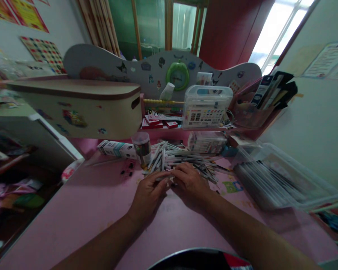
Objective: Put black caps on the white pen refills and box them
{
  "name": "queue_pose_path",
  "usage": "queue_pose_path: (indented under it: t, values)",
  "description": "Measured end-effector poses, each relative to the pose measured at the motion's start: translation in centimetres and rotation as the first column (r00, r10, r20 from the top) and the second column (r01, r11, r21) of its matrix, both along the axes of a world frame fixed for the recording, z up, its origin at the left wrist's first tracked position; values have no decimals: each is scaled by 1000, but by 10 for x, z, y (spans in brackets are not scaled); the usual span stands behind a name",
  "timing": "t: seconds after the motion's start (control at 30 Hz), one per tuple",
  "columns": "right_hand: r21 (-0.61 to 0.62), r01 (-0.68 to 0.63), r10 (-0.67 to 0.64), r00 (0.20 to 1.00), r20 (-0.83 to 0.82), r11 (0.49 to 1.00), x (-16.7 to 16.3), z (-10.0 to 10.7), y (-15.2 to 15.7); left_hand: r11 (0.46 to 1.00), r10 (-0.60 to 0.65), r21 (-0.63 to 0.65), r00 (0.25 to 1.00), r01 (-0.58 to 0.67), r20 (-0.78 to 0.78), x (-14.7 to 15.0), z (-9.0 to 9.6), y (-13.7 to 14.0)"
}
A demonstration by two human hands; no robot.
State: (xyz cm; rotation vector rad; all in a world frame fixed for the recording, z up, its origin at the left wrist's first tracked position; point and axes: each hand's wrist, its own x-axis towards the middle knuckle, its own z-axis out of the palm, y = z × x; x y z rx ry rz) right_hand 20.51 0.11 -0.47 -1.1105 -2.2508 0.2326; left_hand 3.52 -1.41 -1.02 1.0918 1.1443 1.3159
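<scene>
My left hand (150, 194) and my right hand (192, 186) meet over the pink table, with the fingers of both pinched together. Between them shows a little of a slim white pen (161, 178); fingers hide most of it. Just beyond the hands lies a loose heap of white and grey pen barrels (169, 155), with darker thin sticks on its right side. A clear plastic jar (141, 148) holding dark small pieces stands at the heap's left. Several small black caps (126, 172) are scattered on the table left of the jar.
To the right sits a clear plastic box (304, 187) with rows of pens inside. A white carton (116, 149) lies behind the jar. The shelf above bears a cream bin (101, 116), a clear carry case (207, 107) and a green clock (177, 76).
</scene>
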Motion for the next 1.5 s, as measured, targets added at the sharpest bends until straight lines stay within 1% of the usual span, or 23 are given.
queue_pose_path:
  t: [0.07, 0.1, 0.17, 0.23, 0.3, 0.37, 0.47, 0.6, 0.7, 0.77, 0.8, 0.83, 0.9, 0.97, 1.03, 1.13, 1.23, 1.33, 1.5]
  values:
    - [-7, 18, -18, 998, -62, 1000, 3, -1, 3, 1000, -7, -17, 1000, 7, 15, -2, -1, 1]
    - [-6, 39, -40, 994, -98, 999, 6, 0, 4, 1000, 10, -20, 1000, -10, 25, -3, -2, 1]
    - [0, 109, -108, 981, -161, 994, 16, 1, 9, 997, 78, -3, 996, -78, 39, -5, -1, 2]
    - [14, 184, -179, 968, -174, 983, 29, 3, 13, 992, 127, 17, 990, -128, 59, -6, 0, 3]
    - [26, 236, -232, 967, -100, 971, 42, 5, 18, 990, 138, 20, 986, -140, 93, -6, 3, 3]
    - [18, 266, -266, 963, 48, 964, 53, 4, 23, 992, 126, 16, 984, -129, 125, -6, 5, 3]
    - [-19, 282, -271, 936, 224, 959, 58, -2, 27, 993, 114, 17, 982, -118, 150, -5, 6, 2]
    - [-15, 310, -287, 896, 339, 951, 53, -11, 30, 995, 90, -43, 985, -85, 144, -3, 6, 2]
    - [-10, 313, -287, 885, 366, 950, 49, -15, 32, 993, 63, -105, 987, -47, 150, -3, 4, 3]
    - [8, 293, -281, 908, 313, 956, 48, -14, 32, 991, 48, -129, 984, -26, 174, -3, 3, 6]
    - [30, 277, -275, 927, 254, 960, 48, -12, 32, 989, 40, -144, 981, -13, 188, -4, 2, 7]
    - [60, 262, -268, 949, 167, 963, 48, -9, 30, 987, 35, -162, 978, -2, 204, -5, 2, 9]
    - [129, 229, -222, 973, -63, 965, 48, 0, 25, 979, 42, -203, 966, 11, 257, -6, 2, 11]
    - [163, 181, -130, 951, -279, 970, 47, 11, 17, 972, 65, -233, 942, 14, 329, -7, 4, 14]
    - [146, 96, -28, 910, -413, 985, 43, 22, 7, 965, 100, -261, 906, 12, 411, -7, 6, 15]
    - [78, -75, 105, 858, -503, 994, 36, 33, -8, 946, 149, -324, 846, 29, 512, -6, 8, 17]
    - [48, -195, 188, 806, -561, 980, 30, 35, -18, 923, 201, -382, 793, 42, 575, -5, 10, 18]
    - [49, -237, 220, 780, -586, 970, 26, 33, -23, 907, 238, -419, 759, 50, 606, -5, 12, 19]
    - [62, -209, 207, 795, -570, 976, 22, 30, -24, 881, 255, -465, 742, 86, 620, -5, 17, 19]
